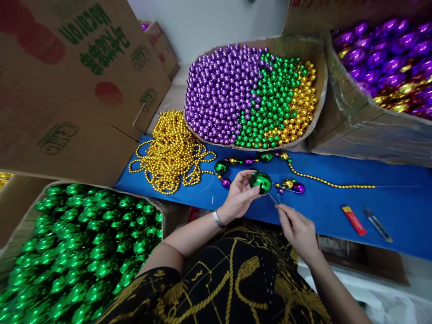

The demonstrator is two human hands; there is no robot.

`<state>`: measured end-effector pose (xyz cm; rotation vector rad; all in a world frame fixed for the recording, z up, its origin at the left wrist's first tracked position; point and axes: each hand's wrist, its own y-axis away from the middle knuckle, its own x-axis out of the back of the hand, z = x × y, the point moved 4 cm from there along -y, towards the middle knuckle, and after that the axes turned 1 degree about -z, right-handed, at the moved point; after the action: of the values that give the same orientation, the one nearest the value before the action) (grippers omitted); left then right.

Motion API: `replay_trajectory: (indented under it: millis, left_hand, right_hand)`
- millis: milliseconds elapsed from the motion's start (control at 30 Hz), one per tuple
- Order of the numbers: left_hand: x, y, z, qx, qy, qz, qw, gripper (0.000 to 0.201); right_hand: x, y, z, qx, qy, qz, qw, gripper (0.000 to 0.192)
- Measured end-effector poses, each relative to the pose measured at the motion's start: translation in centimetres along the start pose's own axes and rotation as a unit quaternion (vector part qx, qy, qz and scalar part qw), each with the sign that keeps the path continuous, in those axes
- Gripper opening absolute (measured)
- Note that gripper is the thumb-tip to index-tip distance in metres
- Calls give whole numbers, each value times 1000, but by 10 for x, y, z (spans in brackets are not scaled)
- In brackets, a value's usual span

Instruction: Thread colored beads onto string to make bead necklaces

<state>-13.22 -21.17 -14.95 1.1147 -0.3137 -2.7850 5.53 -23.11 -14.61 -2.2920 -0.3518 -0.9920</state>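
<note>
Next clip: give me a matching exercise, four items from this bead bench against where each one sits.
Items:
1. large green bead
2. gold bead strand pile
3. red lighter
4. box of large green beads

Places:
A. lower left, beside the person
B. in the left hand
C. blue cloth, far right
D. blue cloth, left end

Pairs: 1-B, 2-D, 3-C, 4-A

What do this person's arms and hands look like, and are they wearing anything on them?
Both arms are bare, with no gloves. The left hand has a slim silver band at its wrist, like a watch or bracelet. The right hand wears nothing that shows. The clothing is black with gold line patterns.
</note>
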Motion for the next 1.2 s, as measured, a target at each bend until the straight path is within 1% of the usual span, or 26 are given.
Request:
replay_trajectory:
  millis: [167, 367, 533, 600, 733, 800, 867, 933, 967, 1033, 1067, 1100, 1167, 1200]
  left_hand:
    - [-5, -3, 5, -4, -5, -15, 1000, 52]
    - [-8, -3, 8, -22, -11, -25, 999, 51]
    - [-8, -2, 3, -12, -23, -36, 999, 52]
    - [-9, -3, 0, -26, -35, -53, 998, 51]
    - [-13, -8, -4, -64, -89, -99, 989, 50]
    - [-17, -10, -1, -74, -116, -125, 983, 49]
    - [-25, -14, 6, -68, -146, -168, 972, 49]
    - [-35, -21, 18, -60, -189, -211, 957, 46]
    - [-39, -27, 27, -67, -220, -219, 948, 43]
    - [-48, -47, 47, -117, -304, -195, 925, 34]
    - [-51, -61, 58, -154, -355, -170, 906, 29]
    - [-54, -76, 67, -192, -406, -149, 881, 25]
    - [-61, -107, 78, -254, -500, -128, 818, 13]
    - [-65, -121, 79, -274, -542, -125, 785, 7]
  right_hand:
    - [1, -4, 1, -6, 2, 10, 1000, 20]
    - [3, -6, -1, 21, 43, 32, 998, 19]
    - [3, -8, 0, -28, -13, 9, 999, 20]
    - [1, -10, 0, -43, -17, 11, 999, 19]
    - [-3, -15, 1, -59, -1, 7, 998, 18]
    - [-2, -18, 2, -65, -7, 1, 998, 19]
    - [1, -21, 4, -71, -18, 6, 997, 18]
    - [8, -22, 6, -76, -19, 23, 997, 15]
    - [12, -23, 7, -79, -17, 31, 996, 15]
    - [19, -23, 11, -89, -8, 43, 995, 14]
    - [21, -23, 12, -95, -5, 47, 994, 13]
    - [23, -23, 14, -100, -3, 51, 994, 12]
    - [27, -22, 16, -109, -1, 62, 992, 11]
    - [27, -21, 17, -111, -1, 66, 992, 11]
